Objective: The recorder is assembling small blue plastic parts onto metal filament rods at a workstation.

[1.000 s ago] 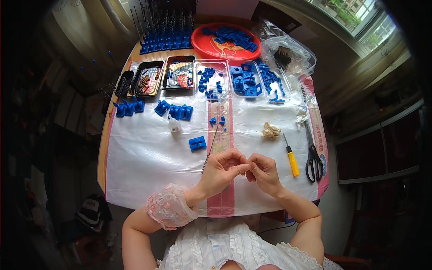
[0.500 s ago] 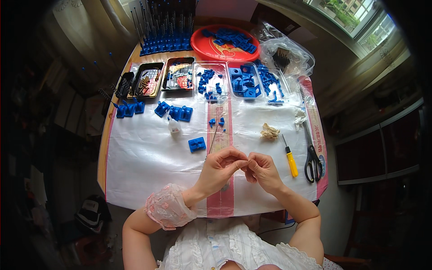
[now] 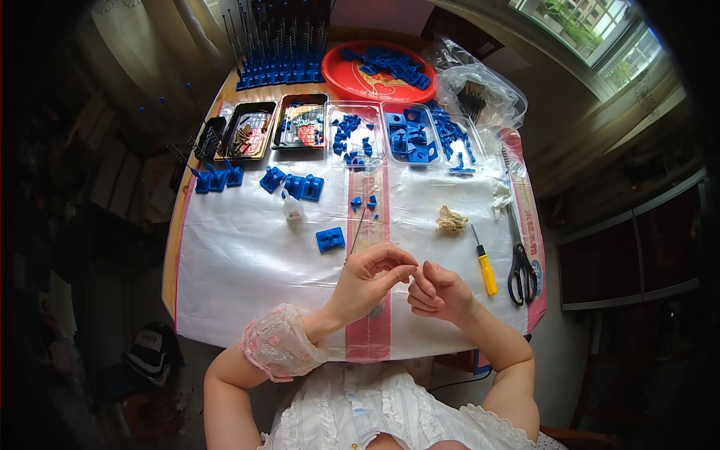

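Observation:
Above the near middle of the table, my left hand is closed in a pinch, thumb against fingertips. Whatever it pinches is too small or hidden to make out. A thin metal rod shows just beyond its knuckles; I cannot tell whether the hand holds it or it lies on the table. My right hand is beside it with curled fingers and raised thumb, close to the left fingertips. Its grip is hidden too. Beyond the left hand sits a blue plastic block, and farther off lie small blue pieces.
A yellow-handled screwdriver and black scissors lie at right, near a crumpled tan wad. A small white bottle stands left by blue assemblies. Trays of parts and a red basin line the back.
My right hand has drawn slightly away from the left fingertips and turned, its thumb now raised. The left hand stays nearly in place, still pinching.

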A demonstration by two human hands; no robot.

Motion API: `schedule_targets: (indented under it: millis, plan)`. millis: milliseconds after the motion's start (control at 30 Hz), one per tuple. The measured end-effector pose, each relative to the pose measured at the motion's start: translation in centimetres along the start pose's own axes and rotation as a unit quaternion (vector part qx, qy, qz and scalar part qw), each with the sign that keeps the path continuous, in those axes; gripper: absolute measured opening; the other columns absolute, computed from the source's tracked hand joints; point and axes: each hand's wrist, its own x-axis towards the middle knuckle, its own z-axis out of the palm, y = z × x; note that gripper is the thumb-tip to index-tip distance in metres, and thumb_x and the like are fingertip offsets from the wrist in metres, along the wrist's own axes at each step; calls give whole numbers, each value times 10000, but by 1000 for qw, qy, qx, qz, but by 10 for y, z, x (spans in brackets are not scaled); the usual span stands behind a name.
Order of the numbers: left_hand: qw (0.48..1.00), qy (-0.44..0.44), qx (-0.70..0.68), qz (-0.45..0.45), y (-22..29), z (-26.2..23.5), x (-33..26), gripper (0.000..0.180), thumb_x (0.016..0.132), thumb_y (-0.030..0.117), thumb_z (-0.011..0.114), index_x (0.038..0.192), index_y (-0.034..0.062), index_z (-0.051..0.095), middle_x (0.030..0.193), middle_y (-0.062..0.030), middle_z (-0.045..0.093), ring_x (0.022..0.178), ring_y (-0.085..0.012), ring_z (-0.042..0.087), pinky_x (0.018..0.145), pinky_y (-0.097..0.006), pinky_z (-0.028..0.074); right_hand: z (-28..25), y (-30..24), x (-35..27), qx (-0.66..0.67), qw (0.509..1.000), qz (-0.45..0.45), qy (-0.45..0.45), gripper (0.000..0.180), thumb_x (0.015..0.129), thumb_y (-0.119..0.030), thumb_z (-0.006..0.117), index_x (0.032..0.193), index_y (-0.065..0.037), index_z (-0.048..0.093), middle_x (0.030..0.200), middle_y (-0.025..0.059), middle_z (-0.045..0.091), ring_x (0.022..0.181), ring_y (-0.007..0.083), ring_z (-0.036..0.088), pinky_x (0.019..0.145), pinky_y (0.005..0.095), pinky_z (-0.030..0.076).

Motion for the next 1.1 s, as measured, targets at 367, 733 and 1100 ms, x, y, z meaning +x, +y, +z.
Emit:
schedule_targets:
  millis: [367,733,1100]
  plan:
    - [1000,-14,-10,-10,0,1,0,142,998,39,685,1109,-40,727,1008,-63,691,883,-112,672,780,-250,547,-8,1,-2,38,996,31,-74,522,1124,-350,412,685,-93,528,516,24,459,444,124,354,448,291,312]
    - [986,-117,-69,-91,5,-10,4,88,917,-5,768,1003,-15,783,939,-36,693,880,-88,654,766,-234,524,-2,-4,0,-27,997,70,-37,437,1004,-234,578,597,-77,537,478,35,455,437,112,370,442,295,279]
    - [980,-137,-91,-113,0,-13,6,112,972,62,722,1039,-3,784,983,-38,689,910,-97,619,803,-263,484,-4,-4,0,-66,996,50,-32,430,1043,-271,581,656,-85,560,517,14,456,468,99,378,470,283,282]
